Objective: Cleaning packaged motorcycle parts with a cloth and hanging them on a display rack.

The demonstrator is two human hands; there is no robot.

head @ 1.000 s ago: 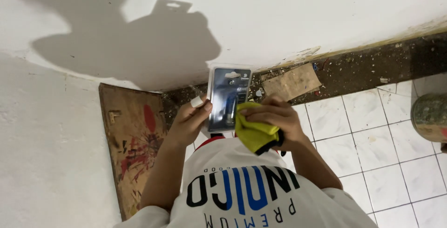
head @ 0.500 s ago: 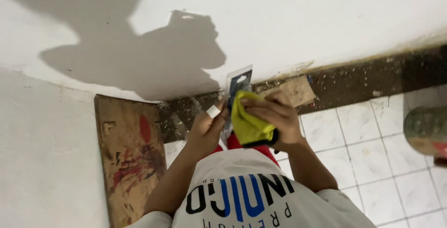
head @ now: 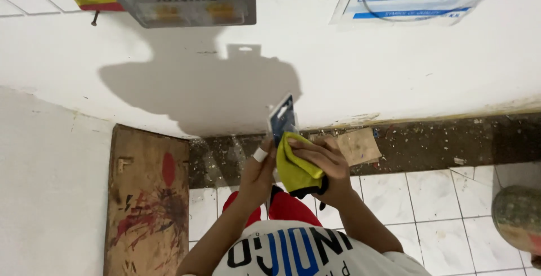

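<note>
The clear plastic blister pack [head: 281, 119] is glossy; the yellow cloth [head: 294, 169] against it is soft and matt. Left of the pack, the wooden board [head: 147, 197] is rough and paint-stained. Below it, the white floor tiles [head: 428, 208] are smooth and glossy.

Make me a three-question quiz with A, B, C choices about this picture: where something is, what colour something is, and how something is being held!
1. Where does the wooden board stand?
A. Against the wall, on the person's left
B. Flat on the tiles, on the right
C. In the person's hands

2. What colour is the cloth?
A. Red
B. Yellow-green
C. White

3. How is the blue packet held?
A. It hangs on the wall
B. It lies on the floor
C. The left hand grips it

Answers: 1 A, the board leans at the wall, left of the arms. 2 B, it is yellow-green under the right hand. 3 C, the left fingers wrap its lower edge.
</note>
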